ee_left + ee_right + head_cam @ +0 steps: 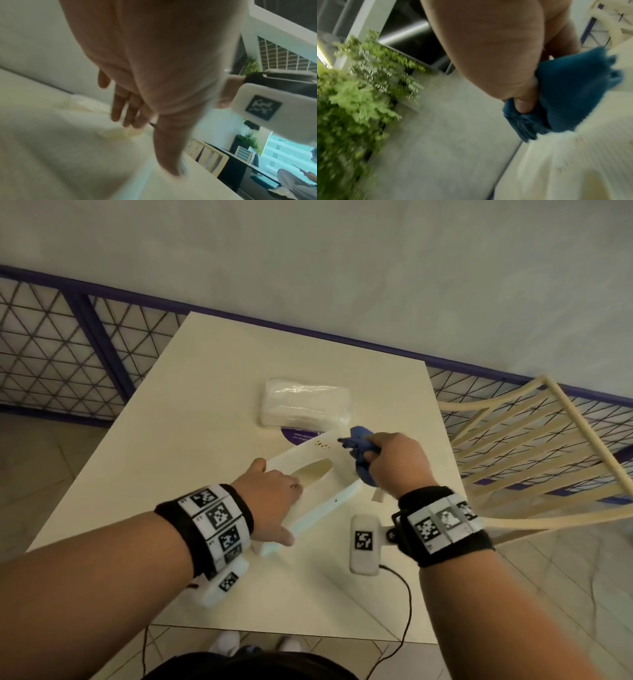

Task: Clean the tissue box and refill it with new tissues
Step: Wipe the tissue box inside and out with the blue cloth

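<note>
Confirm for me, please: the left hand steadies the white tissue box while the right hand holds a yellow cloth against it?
Only the colour is wrong: the cloth in the right hand is blue, as the right wrist view shows. The left hand does steady the white tissue box.

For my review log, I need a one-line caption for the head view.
Left hand steadies the white tissue box while the right hand wipes it with a blue cloth.

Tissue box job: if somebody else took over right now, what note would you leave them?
Left hand rests on the white tissue box, fingers straight, steadying it on the table.
Right hand grips a bunched blue cloth against the box's far end.
New tissue pack lies beyond the box, wrapped.
Done: wiping seems under way.
Left: finish wiping, unwrap the pack, refill the box.
</note>
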### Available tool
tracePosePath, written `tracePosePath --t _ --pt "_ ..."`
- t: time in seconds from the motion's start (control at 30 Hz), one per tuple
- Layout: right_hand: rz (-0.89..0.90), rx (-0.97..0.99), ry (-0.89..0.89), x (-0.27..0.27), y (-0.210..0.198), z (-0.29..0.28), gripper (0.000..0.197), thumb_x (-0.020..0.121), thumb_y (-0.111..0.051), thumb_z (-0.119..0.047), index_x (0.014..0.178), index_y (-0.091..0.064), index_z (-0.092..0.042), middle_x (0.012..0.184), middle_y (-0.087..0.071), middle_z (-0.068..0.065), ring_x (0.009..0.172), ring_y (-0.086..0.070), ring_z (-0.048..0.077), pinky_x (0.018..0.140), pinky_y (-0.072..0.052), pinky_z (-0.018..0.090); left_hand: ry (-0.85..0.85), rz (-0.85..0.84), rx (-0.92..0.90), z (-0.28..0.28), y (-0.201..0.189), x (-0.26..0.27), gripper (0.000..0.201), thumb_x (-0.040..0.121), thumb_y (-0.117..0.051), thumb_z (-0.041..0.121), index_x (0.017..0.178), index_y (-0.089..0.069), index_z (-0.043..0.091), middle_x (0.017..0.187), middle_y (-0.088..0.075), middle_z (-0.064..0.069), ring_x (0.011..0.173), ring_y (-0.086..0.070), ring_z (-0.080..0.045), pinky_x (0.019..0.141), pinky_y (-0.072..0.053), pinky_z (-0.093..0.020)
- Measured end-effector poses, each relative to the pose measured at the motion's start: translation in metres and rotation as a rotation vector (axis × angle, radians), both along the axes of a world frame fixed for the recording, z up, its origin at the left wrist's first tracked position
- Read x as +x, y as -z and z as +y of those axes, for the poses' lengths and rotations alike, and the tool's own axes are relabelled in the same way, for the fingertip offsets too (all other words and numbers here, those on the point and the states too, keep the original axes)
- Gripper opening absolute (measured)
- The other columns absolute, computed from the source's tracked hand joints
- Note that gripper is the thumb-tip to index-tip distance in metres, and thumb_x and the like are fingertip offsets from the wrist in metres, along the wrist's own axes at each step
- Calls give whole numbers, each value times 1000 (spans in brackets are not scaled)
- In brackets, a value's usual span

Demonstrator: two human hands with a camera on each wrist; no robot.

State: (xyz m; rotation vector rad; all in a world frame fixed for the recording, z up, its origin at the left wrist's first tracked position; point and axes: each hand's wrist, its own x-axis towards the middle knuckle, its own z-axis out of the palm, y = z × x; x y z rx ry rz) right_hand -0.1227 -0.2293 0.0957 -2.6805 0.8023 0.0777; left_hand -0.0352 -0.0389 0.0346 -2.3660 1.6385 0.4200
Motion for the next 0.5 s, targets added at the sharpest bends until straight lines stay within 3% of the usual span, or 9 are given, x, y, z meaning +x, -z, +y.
tracePosePath --t 0.07,0.13,0.17,0.23,0.4,0.5 --pt "-30 28 -47 4 28 24 22 89 -52 -17 108 -64 -15 102 -65 3 101 -62 27 74 -41 27 -132 -16 -25 -9 8 -14 59 82 -48 64 117 -49 17 114 -60 0 101 -56 -22 94 -27 -43" --pt "106 107 -182 3 69 50 36 93 -45 -21 129 -54 -18 136 -49 9 129 -45 29 98 -41 35 -203 -62 -14 -15 14 -22 43 87 -49 52 113 -54 19 108 -63 0 100 -57 -23 94 -28 -42" --pt "188 113 -223 -1 86 55 45 96 -41 -23 141 -39 -23 153 -29 7 142 -26 27 111 -30 42 -228 -73 -15 -17 15 -24 37 87 -51 47 112 -55 20 108 -63 0 102 -57 -23 94 -28 -42" --pt "197 128 -170 -5 104 45 54 100 -33 -30 151 -14 -31 162 1 -3 149 4 19 118 -9 49 -259 -69 -14 -19 16 -23 34 86 -55 46 110 -55 21 108 -62 -1 103 -56 -24 93 -27 -42" --pt "166 168 -69 11 105 19 55 98 -32 -35 150 -14 -34 162 7 -3 149 7 17 119 -3 50 -300 -43 -11 -20 16 -17 40 85 -56 52 112 -54 22 108 -60 0 101 -56 -23 92 -27 -43" --pt "78 190 -87 8 106 26 53 98 -40 -24 149 -27 -26 161 -8 1 149 -2 18 120 -6 36 -314 -35 -11 -23 16 -16 40 84 -57 52 111 -54 23 108 -60 0 102 -56 -22 93 -27 -43"
